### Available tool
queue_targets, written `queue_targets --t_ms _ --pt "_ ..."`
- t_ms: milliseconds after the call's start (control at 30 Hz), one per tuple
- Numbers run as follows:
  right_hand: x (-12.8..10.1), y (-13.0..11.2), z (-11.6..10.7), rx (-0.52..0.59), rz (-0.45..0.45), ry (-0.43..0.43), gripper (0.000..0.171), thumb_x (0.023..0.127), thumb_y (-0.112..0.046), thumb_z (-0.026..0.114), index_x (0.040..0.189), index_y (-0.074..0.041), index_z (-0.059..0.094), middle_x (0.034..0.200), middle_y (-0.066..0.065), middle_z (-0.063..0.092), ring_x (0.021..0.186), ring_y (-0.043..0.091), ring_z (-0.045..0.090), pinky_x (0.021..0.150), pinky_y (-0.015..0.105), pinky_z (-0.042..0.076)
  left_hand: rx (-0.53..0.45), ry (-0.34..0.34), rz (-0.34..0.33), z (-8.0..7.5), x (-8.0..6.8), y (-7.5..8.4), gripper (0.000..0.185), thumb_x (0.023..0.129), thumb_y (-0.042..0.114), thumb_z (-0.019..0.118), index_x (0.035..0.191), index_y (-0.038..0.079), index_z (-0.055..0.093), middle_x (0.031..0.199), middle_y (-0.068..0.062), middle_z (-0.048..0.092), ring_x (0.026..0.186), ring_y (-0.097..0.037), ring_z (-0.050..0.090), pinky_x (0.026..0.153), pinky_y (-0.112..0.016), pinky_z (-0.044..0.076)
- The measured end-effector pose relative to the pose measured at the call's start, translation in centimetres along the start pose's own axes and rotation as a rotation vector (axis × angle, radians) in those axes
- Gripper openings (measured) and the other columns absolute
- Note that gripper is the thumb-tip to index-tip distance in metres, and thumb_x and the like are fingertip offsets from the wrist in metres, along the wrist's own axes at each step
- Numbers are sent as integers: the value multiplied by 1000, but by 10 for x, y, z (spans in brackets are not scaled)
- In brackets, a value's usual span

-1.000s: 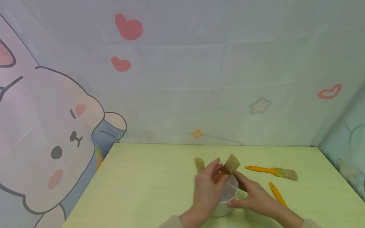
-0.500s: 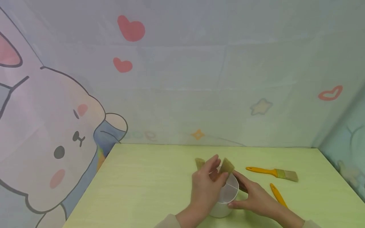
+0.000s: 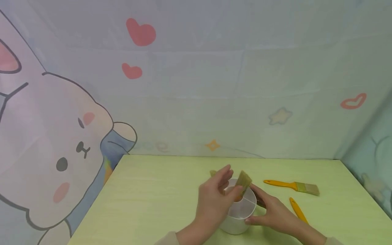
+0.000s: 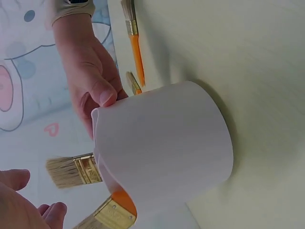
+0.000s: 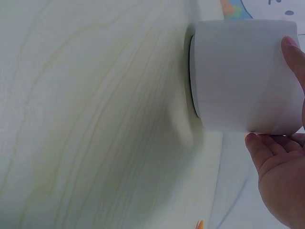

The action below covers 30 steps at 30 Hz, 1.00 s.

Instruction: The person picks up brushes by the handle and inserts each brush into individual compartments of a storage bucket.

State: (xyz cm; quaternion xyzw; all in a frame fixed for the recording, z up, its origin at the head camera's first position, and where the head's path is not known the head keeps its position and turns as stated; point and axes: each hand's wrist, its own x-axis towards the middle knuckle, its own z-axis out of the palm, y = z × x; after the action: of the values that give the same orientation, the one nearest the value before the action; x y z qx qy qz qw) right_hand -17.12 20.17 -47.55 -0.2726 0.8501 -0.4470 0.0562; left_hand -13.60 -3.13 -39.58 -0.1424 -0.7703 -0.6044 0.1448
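A white divided cup [image 3: 237, 212] stands on the pale green table [image 3: 159, 197]. My right hand [image 3: 260, 208] grips its right side, thumb at the rim [image 4: 102, 95], fingers on the wall [image 5: 290, 52]. One orange-handled brush [image 3: 243, 178] stands in the cup with its bristles up, its handle down inside [image 4: 119, 205]. A second brush [image 4: 71, 171] also sticks up, mostly hidden behind my left hand in the head view. My left hand [image 3: 226, 187] hovers just left of the cup's mouth, fingers loose and holding nothing [image 4: 19, 200].
Two more orange-handled brushes lie on the table to the right: one [image 3: 291, 185] farther back, one [image 3: 298, 209] nearer, beside my right wrist. A cartoon-print cloth backdrop [image 3: 196, 85] rises behind the table. The table's left half is bare.
The brush sank from above the cup down into it. My left hand let go of it and drew slightly left. The right hand stayed on the cup.
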Motion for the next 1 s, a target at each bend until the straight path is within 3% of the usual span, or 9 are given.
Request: queue_targets --t_ms 167,267,500,1000 --pt "1 0 -1 7 17 -8 106 88 -38 90 166 2 29 162 29 44 137 48 57 109 49 57 12 -11 -19 -15 -3 2 56 93 14 86 145 6 66 135 -9 74 123 -25 72 105 -27 58" --pt "1 0 0 22 32 -10 107 88 -38 90 166 1 29 163 29 44 139 48 56 109 50 56 51 -7 7 -25 -5 1 57 92 14 87 144 7 66 136 -8 73 123 -26 72 106 -30 59" --pt "0 1 1 21 30 -5 108 86 -39 91 166 0 29 162 28 45 138 48 56 109 47 56 83 27 16 -44 -13 -14 58 91 19 89 143 9 67 136 -6 73 126 -23 70 109 -31 57" --pt "0 4 2 28 4 5 105 86 -38 91 165 0 32 160 26 48 137 47 58 109 37 58 82 -32 -134 -51 -37 -57 72 90 30 90 151 9 59 148 -9 64 134 -30 64 112 -32 55"
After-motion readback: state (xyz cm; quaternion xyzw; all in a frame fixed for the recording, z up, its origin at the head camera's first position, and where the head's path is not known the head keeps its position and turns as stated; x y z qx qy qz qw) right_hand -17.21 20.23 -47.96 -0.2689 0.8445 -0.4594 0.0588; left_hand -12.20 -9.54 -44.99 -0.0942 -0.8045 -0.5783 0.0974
